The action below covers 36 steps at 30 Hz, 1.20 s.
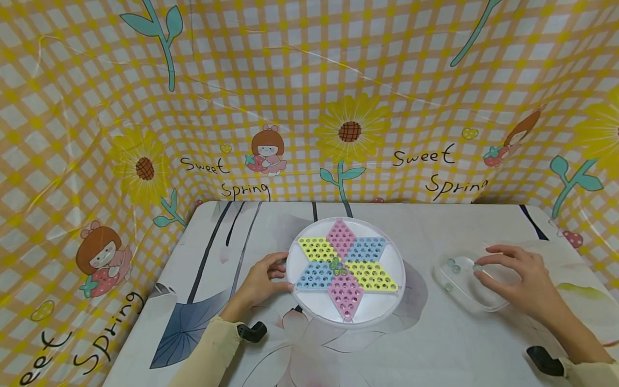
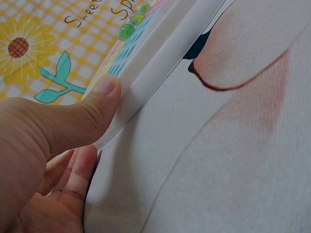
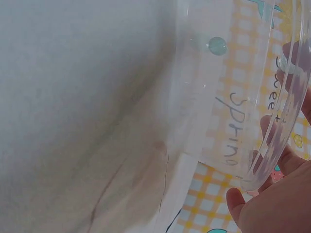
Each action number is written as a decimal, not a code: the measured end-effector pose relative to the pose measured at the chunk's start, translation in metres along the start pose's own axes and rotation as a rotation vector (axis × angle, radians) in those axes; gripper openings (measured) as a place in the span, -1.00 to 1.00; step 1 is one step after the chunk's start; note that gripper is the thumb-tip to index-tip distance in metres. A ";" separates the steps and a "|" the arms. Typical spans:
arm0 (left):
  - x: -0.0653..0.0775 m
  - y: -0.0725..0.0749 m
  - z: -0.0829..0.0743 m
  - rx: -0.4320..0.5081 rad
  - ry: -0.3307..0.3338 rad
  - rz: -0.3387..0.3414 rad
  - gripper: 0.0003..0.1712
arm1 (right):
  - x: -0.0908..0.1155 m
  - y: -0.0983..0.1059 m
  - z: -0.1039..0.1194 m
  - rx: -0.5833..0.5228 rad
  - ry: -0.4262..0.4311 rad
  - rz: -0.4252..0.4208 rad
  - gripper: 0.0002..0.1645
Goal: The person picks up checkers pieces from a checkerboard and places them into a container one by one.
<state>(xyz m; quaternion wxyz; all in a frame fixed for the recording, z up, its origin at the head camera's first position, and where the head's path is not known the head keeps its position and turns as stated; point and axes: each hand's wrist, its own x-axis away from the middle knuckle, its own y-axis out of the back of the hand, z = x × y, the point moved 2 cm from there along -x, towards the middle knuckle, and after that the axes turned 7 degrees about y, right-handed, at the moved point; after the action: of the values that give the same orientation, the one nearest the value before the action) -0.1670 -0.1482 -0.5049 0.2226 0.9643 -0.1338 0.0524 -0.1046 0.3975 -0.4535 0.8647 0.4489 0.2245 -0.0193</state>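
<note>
A round white Chinese checkers board (image 1: pixel 302 309) with a pink, yellow and blue star lies on the table. Several green and clear marbles (image 1: pixel 337 266) sit at its centre. My left hand (image 1: pixel 261 282) holds the board's left rim, the thumb on the rim (image 2: pixel 129 92) and the fingers lower at its side. To the right stands a clear plastic container (image 1: pixel 471 307) with a few pale green marbles (image 1: pixel 450 287) inside. Over it, my right hand (image 1: pixel 519 277) pinches a marble (image 1: pixel 477 267) between thumb and index finger. Through the container's clear wall, the right wrist view shows parts of the fingers (image 3: pixel 267 128).
The table (image 1: pixel 387 355) has a white cover printed with flowers and dark stems. A yellow checked cloth (image 1: pixel 300 64) with sunflowers and cartoon girls rises behind and along both sides. Black wrist straps (image 1: pixel 252 332) show at the sleeves.
</note>
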 end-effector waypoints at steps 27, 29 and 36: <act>0.001 0.000 -0.001 -0.002 -0.018 0.015 -0.08 | -0.002 -0.002 -0.004 0.030 0.037 -0.051 -0.50; 0.001 0.001 -0.002 -0.001 -0.020 0.016 -0.08 | -0.003 -0.002 -0.004 0.026 0.030 -0.049 -0.51; 0.001 0.001 -0.002 0.000 -0.028 0.019 -0.08 | -0.005 0.000 -0.002 0.021 0.017 -0.038 -0.51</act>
<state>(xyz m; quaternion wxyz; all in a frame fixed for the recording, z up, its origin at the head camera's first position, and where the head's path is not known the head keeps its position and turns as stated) -0.1665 -0.1483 -0.5023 0.2200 0.9636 -0.1461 0.0412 -0.1096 0.3981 -0.4526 0.8574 0.4539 0.2401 -0.0345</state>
